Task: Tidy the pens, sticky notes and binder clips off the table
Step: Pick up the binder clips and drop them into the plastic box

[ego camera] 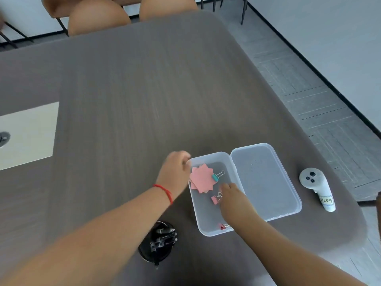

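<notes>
Black pen cup (157, 245) near desk's (123, 100) front edge. Right hand (234, 200) inside clear box (206, 228), fingers touching pink binder clip (215, 198), grip unclear. Left hand (175, 172) curled at box's far-left corner, beside pink sticky notes (201, 180) and teal clip (215, 177). Chairs (99, 16) beyond.

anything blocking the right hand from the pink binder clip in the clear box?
Nothing visible. The right hand is already inside the clear plastic box, fingertips at the pink binder clip. The hinged lid lies open flat to the right, and the pink sticky notes sit farther back, out of the way.
</notes>
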`<control>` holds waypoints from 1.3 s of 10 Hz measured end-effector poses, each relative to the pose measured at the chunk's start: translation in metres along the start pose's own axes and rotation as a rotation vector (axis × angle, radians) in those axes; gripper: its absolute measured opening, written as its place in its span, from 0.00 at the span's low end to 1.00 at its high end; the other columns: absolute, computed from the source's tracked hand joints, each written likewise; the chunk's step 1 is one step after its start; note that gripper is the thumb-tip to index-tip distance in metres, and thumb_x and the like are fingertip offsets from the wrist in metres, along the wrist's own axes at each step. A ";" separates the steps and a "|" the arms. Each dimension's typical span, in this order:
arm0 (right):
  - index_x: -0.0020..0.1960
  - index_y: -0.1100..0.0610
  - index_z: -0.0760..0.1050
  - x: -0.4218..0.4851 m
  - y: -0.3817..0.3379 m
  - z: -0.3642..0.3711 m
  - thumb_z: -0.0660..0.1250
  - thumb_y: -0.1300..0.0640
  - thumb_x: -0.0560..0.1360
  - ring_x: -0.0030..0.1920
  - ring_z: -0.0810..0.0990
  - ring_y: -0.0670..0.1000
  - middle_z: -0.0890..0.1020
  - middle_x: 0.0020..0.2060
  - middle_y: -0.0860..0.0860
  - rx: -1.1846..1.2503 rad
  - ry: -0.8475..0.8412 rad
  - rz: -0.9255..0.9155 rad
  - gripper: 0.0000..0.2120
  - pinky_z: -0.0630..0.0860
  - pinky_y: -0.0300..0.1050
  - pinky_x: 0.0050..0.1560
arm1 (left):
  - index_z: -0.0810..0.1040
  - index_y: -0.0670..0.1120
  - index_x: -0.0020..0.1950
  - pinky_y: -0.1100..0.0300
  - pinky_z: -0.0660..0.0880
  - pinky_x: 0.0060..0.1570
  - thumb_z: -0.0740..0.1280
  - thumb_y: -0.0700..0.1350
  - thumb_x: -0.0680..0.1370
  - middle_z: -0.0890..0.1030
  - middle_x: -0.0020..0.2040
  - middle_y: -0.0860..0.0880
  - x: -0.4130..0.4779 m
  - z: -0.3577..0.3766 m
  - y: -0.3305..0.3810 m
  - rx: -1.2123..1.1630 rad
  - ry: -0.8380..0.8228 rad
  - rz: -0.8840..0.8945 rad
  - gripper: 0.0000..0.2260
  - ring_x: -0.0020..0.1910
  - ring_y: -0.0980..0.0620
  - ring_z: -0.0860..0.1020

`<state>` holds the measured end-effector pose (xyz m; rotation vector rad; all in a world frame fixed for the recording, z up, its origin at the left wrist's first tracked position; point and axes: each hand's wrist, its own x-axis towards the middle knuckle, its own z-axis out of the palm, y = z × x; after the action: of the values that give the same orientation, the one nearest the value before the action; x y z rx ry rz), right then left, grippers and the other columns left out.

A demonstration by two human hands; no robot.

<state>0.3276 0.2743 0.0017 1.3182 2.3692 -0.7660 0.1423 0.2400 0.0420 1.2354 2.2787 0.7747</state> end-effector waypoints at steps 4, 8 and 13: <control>0.65 0.53 0.70 -0.013 -0.018 -0.005 0.58 0.58 0.79 0.58 0.77 0.53 0.73 0.60 0.49 0.046 0.124 -0.112 0.15 0.76 0.48 0.58 | 0.71 0.48 0.58 0.52 0.74 0.53 0.73 0.47 0.69 0.70 0.55 0.44 -0.007 0.010 -0.120 0.405 -0.460 -0.317 0.20 0.53 0.41 0.75; 0.67 0.61 0.66 0.064 -0.151 0.036 0.65 0.67 0.73 0.60 0.73 0.61 0.71 0.59 0.60 -0.127 -0.101 -0.295 0.23 0.75 0.54 0.55 | 0.71 0.51 0.41 0.59 0.70 0.38 0.68 0.39 0.71 0.77 0.41 0.49 -0.021 -0.012 -0.152 0.092 -0.169 -0.345 0.08 0.36 0.48 0.77; 0.47 0.60 0.70 0.026 -0.138 -0.008 0.64 0.62 0.73 0.41 0.74 0.58 0.71 0.35 0.55 -0.024 -0.081 -0.248 0.04 0.68 0.44 0.34 | 0.76 0.56 0.41 0.59 0.79 0.49 0.70 0.38 0.73 0.82 0.44 0.52 -0.003 -0.061 -0.011 -0.423 0.022 -0.009 0.12 0.44 0.49 0.83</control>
<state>0.1961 0.2373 0.0356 0.9748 2.4961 -0.8399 0.1007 0.2163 0.0811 1.0198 1.9926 1.1953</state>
